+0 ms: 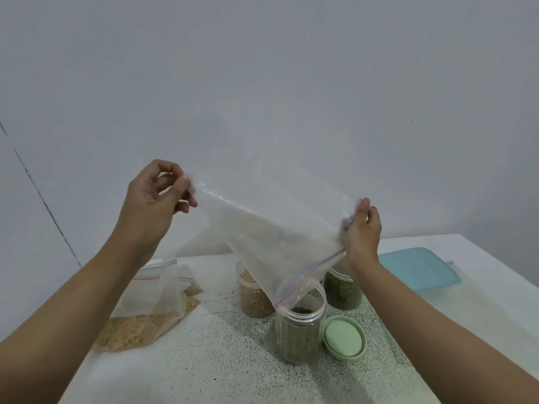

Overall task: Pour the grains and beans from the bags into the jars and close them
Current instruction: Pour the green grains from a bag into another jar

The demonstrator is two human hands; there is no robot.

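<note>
Both hands are holding up a clear zip bag [271, 228], upended over the table [218, 360]. The left hand [154, 193] is pinching the bag's closed bottom corner high up, while the right hand [363, 231] is gripping the side edge just above the red zip strip. The bag is slanting from the left hand, at the top, down toward its mouth, whose lowest corner is dipping into the open jar [300, 330] directly below. The right hand is lower and nearer that jar. The bag is looking almost empty, and the jar is holding greenish-brown grains nearly to the neck. Its green lid [344, 338] is lying upside down, touching the jar's right side, so capping likely comes next, with the right hand closer to it.
</note>
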